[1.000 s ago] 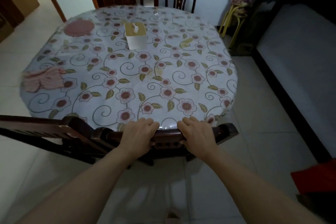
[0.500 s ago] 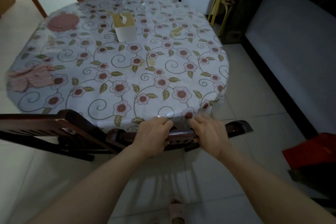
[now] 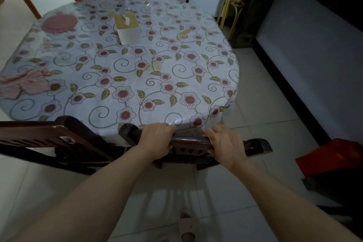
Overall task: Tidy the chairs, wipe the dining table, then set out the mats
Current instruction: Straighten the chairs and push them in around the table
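Dark carved wooden chair rail (image 3: 191,140) gripped by left hand (image 3: 156,139) and right hand (image 3: 225,143).

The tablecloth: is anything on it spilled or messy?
Yes. The tablecloth has yellowish stains near its middle and far right, and a crumpled pink cloth lies at its left edge.

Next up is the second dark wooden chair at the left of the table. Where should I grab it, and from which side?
Grip the curved top rail of the second dark wooden chair, hands spread apart, coming from behind its backrest. The rail lies level and thick enough to wrap, as on the chair now held; the seat is tucked under the table.
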`<state>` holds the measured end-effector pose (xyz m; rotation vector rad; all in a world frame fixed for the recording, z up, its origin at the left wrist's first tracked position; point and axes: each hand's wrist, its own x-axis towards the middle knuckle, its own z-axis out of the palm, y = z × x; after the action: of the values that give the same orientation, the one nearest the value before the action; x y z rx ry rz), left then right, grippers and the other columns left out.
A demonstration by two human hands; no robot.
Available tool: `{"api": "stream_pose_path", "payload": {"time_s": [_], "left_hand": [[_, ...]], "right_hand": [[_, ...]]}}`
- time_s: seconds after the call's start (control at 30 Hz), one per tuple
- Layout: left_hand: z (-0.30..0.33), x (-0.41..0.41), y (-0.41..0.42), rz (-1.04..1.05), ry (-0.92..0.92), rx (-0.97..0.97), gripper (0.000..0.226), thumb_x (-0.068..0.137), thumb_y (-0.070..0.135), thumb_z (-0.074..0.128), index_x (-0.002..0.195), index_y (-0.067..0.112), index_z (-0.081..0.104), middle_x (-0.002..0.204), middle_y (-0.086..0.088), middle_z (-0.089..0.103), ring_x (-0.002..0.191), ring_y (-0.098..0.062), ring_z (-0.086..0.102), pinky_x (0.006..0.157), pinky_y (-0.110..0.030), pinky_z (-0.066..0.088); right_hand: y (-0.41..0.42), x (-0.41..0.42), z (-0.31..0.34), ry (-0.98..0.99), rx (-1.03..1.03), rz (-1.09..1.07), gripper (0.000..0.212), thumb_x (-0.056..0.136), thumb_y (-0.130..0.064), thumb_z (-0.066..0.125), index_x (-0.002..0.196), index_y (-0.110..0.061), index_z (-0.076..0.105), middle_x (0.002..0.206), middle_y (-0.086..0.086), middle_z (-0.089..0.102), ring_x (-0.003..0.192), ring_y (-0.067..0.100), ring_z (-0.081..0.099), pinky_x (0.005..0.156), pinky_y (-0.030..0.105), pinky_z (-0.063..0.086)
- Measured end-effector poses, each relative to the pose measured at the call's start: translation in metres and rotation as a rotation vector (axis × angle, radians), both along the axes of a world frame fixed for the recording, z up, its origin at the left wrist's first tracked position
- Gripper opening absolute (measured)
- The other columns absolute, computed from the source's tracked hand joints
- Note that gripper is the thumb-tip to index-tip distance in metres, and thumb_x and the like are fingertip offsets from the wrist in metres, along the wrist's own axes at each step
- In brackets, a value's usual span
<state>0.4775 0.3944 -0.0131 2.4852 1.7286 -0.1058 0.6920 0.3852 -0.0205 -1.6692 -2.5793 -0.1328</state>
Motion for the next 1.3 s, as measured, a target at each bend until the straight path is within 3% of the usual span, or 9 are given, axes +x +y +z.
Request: {"api": "stream_pose_path", "payload": {"time_s": [0.17,0.33,0.43,0.6,0.73,0.93,1.07,1.2,1.3], "left_hand": [[0.000,0.000,-0.002,0.009,0.005,0.006,0.040,0.082,0.037,0.064,0.117,0.023,0.050,0.104,-0.001,0.062,0.094,-0.025,0.060,0.076,-0.035,0.049],[-0.003,0.000,-0.009,-0.012,-0.035,0.018,0.030,0.080,0.036,0.065,0.103,0.021,0.053,0.101,-0.001,0.062,0.089,-0.023,0.059,0.071,-0.034,0.045],[-0.001,0.001,0.000,-0.015,-0.001,0.009,0.035,0.082,0.032,0.064,0.113,0.021,0.053,0.102,-0.002,0.063,0.092,-0.025,0.060,0.070,-0.034,0.044],[-0.002,0.013,0.010,-0.015,0.036,-0.009,0.033,0.082,0.029,0.063,0.112,0.021,0.054,0.099,-0.002,0.064,0.089,-0.026,0.061,0.066,-0.032,0.042],[0.006,0.006,0.030,0.018,0.082,-0.023,0.026,0.082,0.028,0.062,0.104,0.018,0.052,0.095,-0.004,0.063,0.085,-0.026,0.059,0.064,-0.032,0.038],[0.018,0.000,0.061,-0.006,0.128,-0.074,0.025,0.081,0.030,0.063,0.098,0.017,0.051,0.097,-0.006,0.063,0.088,-0.028,0.059,0.062,-0.031,0.032],[0.024,0.001,0.066,-0.019,0.155,-0.099,0.019,0.077,0.018,0.064,0.093,0.017,0.053,0.089,-0.007,0.060,0.081,-0.027,0.057,0.058,-0.032,0.033],[0.030,-0.011,0.068,0.030,0.156,-0.119,0.020,0.076,0.018,0.065,0.084,0.018,0.047,0.088,-0.006,0.056,0.071,-0.024,0.043,0.058,-0.032,0.035],[0.029,-0.013,0.067,0.038,0.158,-0.091,0.018,0.077,0.017,0.064,0.089,0.018,0.050,0.092,-0.006,0.057,0.074,-0.025,0.047,0.058,-0.032,0.033]], "right_hand": [[-0.002,0.001,-0.003,0.044,-0.074,-0.103,0.031,0.064,-0.018,0.080,0.088,-0.015,0.061,0.083,0.001,0.061,0.074,0.024,0.060,0.055,0.028,0.036],[-0.012,0.013,0.000,0.051,-0.082,-0.141,0.028,0.068,-0.020,0.077,0.089,-0.016,0.060,0.085,0.001,0.065,0.075,0.025,0.062,0.058,0.028,0.034],[-0.001,0.014,0.003,0.053,-0.105,-0.108,0.027,0.073,-0.023,0.074,0.095,-0.018,0.058,0.091,-0.001,0.066,0.082,0.024,0.064,0.060,0.026,0.033],[0.027,0.028,-0.001,0.077,-0.066,-0.085,0.036,0.052,-0.015,0.086,0.076,-0.014,0.060,0.071,0.003,0.065,0.063,0.029,0.061,0.053,0.031,0.042],[0.054,0.017,0.003,0.067,-0.021,-0.029,0.042,0.039,-0.015,0.089,0.066,-0.013,0.056,0.060,0.003,0.063,0.050,0.028,0.059,0.048,0.026,0.034],[0.080,0.011,-0.004,0.136,0.016,-0.024,0.044,0.038,-0.013,0.087,0.064,-0.013,0.052,0.059,0.002,0.061,0.052,0.026,0.056,0.048,0.026,0.038],[0.080,0.014,-0.003,0.167,-0.002,-0.001,0.047,0.035,-0.016,0.090,0.064,-0.015,0.053,0.061,0.000,0.061,0.053,0.023,0.057,0.047,0.025,0.038],[0.085,0.004,-0.003,0.189,0.009,0.039,0.050,0.034,-0.021,0.091,0.064,-0.016,0.052,0.059,-0.002,0.061,0.052,0.022,0.057,0.047,0.022,0.032],[0.082,0.002,-0.005,0.188,0.044,0.016,0.050,0.034,-0.024,0.092,0.065,-0.017,0.053,0.061,-0.003,0.061,0.053,0.021,0.058,0.049,0.021,0.028]]}}
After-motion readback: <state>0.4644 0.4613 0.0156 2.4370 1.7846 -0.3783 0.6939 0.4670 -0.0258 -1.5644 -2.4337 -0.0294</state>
